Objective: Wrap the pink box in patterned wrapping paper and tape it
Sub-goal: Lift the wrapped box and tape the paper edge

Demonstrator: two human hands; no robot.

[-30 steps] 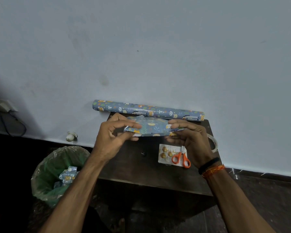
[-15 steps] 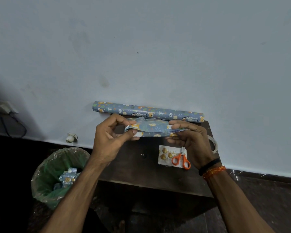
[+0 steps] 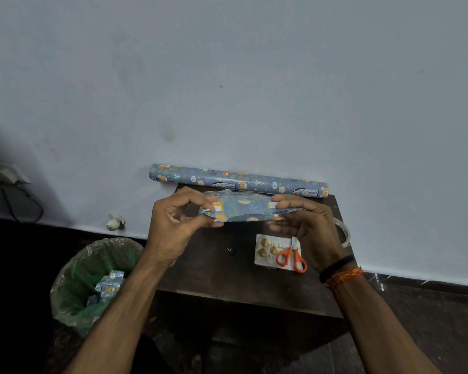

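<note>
Above dark surface, left hand and right hand pinch the paper-covered box; loose left flap could spring open untaped.

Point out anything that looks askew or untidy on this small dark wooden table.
The long roll of blue animal-print wrapping paper overhangs the dark wooden table at its left end. The orange-handled scissors lie on a white card with gold ornaments. Nothing looks spilled or damaged.
</note>
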